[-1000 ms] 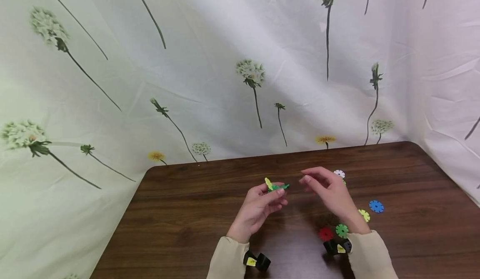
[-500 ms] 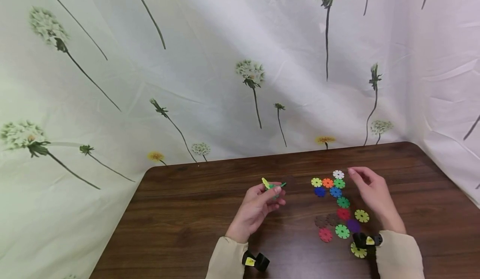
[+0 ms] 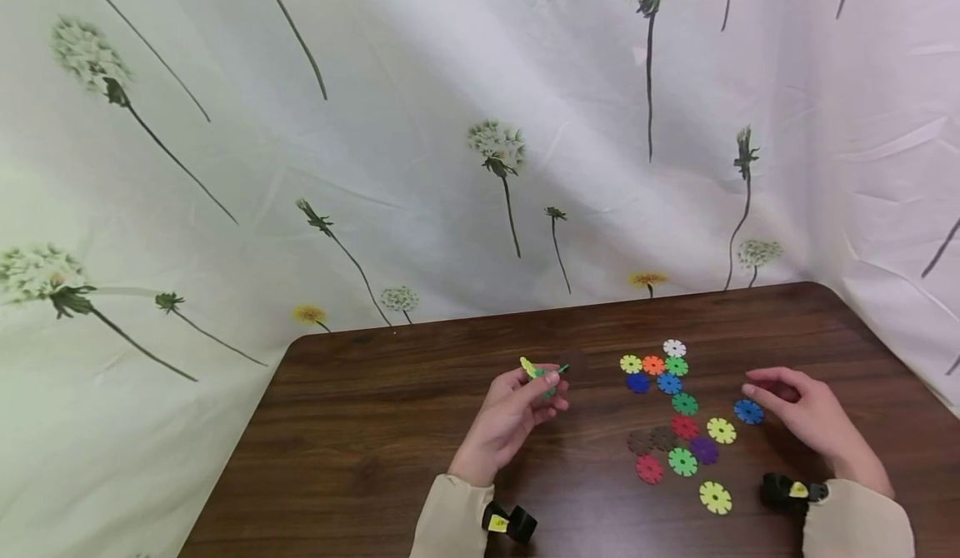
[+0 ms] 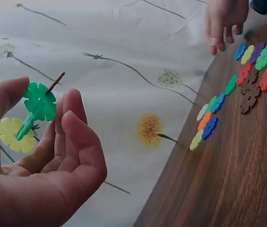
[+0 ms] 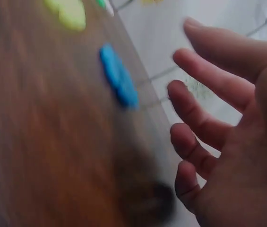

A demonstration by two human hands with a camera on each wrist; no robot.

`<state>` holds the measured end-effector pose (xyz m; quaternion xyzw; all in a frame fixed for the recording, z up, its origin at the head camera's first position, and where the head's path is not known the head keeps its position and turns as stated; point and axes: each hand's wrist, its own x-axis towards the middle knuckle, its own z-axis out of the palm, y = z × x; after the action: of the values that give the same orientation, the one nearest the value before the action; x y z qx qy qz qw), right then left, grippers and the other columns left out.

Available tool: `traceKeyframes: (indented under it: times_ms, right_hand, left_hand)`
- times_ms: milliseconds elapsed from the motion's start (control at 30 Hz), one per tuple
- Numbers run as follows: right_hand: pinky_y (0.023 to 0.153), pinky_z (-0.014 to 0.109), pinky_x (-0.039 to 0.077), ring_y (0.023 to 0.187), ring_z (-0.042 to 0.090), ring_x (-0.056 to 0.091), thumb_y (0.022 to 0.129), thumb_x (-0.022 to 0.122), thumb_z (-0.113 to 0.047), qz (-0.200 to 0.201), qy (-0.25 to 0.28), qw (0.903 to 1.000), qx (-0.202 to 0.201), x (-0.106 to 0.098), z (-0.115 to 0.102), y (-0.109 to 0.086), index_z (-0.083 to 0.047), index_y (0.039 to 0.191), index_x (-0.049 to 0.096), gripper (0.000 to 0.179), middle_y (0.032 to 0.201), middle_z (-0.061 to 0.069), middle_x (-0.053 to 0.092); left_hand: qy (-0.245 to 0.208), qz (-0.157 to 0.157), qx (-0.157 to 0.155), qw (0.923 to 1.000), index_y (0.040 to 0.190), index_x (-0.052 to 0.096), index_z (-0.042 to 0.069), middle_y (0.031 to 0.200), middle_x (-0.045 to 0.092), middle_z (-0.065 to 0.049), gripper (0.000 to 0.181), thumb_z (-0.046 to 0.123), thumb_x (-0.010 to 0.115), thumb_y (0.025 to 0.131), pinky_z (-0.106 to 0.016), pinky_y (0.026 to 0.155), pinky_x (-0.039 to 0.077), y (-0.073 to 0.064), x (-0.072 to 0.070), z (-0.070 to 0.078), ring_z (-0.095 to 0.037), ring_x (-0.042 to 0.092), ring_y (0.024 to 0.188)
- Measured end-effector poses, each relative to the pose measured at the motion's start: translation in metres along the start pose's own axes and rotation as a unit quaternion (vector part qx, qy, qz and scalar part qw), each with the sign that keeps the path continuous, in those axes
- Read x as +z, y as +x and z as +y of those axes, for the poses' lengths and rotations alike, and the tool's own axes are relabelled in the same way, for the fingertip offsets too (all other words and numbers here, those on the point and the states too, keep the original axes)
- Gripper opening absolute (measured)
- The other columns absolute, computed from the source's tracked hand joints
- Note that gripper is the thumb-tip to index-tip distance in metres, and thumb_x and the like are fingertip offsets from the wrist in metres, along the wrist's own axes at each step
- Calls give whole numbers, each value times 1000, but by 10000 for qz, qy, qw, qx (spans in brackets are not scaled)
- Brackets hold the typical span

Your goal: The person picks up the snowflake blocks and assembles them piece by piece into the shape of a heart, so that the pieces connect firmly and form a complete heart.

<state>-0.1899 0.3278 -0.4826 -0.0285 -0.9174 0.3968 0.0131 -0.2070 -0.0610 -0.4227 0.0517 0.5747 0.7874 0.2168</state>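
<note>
My left hand (image 3: 504,425) pinches a small assembly of notched plastic discs between thumb and fingers, raised over the table. In the left wrist view it shows a green disc (image 4: 47,105) with a second green one slotted across it, a yellow disc (image 4: 17,135) and a thin brown disc (image 4: 55,83) seen edge-on. My right hand (image 3: 813,425) holds nothing; its fingers are spread and slightly bent in the right wrist view. Just left of its fingertips lies a blue disc (image 3: 748,411) flat on the table.
Several loose discs lie on the dark wooden table (image 3: 375,425) between the hands, among them a white disc (image 3: 674,348), an orange disc (image 3: 653,366), a purple disc (image 3: 704,450) and a yellow-green disc (image 3: 716,498). A flower-print cloth (image 3: 420,166) hangs behind the table.
My right hand has moved right and then toward me, from beside the left hand, past the white disc, to the blue disc. The left hand keeps its hold, nearly still.
</note>
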Motion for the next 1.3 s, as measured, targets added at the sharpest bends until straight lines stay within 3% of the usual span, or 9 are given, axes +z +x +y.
traceKeyframes:
  times_ms: [100,300,367,600,667,800,1033,1300]
  right_hand:
    - [63,21,44,79,-2,49,90,67,-40,-278,-113,9995,28,-2,7,-2,-2,124,61,52,123,24,60]
    - [68,19,40,86,-17,38,80,78,-35,-397,-453,9978,-291,-3,12,-2,-4,117,67,49,120,22,63]
    - [69,20,40,88,-16,37,78,80,-33,-399,-590,9967,-393,-3,13,-2,-4,114,69,47,119,22,63]
    - [72,28,41,99,26,53,77,80,-31,-448,-770,9956,-303,-2,12,0,-2,110,69,46,115,25,61]
    - [72,30,41,98,29,53,77,80,-30,-452,-771,9956,-271,-3,11,1,-1,109,69,45,113,25,61]
    - [70,29,40,92,23,53,77,81,-28,-450,-777,9956,-276,-3,10,2,0,106,68,42,108,22,63]
    - [62,21,39,72,5,49,80,79,-27,-515,-593,9969,-62,-4,6,0,-1,105,63,40,88,5,62]
    - [64,25,38,71,6,50,86,73,-24,-482,-592,9971,-35,-5,5,0,-2,105,60,33,84,4,62]
  left_hand:
    - [-17,0,-18,10000,115,57,1,93,66,-1,31,20,64,92,-21,72,50,0,0,0,-10,66,76]
    - [-135,-14,-47,9999,123,53,-6,92,66,0,40,19,63,93,-20,72,50,0,-1,0,-9,66,76]
    - [-151,-23,-46,9999,124,51,-7,92,66,0,42,18,63,93,-20,73,50,0,-1,0,-9,65,76]
    - [-234,-118,10,9997,126,50,-6,94,64,-1,40,13,62,93,-19,73,50,-1,-1,1,-9,64,77]
    - [-282,-151,28,9995,127,49,-6,94,63,-1,40,12,61,93,-18,73,51,-1,-1,1,-8,64,77]
    - [-355,-196,40,9992,128,47,-6,94,63,-1,42,11,61,93,-18,73,52,-1,-1,1,-8,64,77]
    - [-418,-205,54,9989,128,46,-5,94,64,-1,42,11,62,92,-18,74,52,-2,-1,2,-9,65,76]
    - [-383,-115,61,9992,129,46,-6,94,63,-2,43,13,62,93,-18,75,53,-3,0,3,-9,64,76]
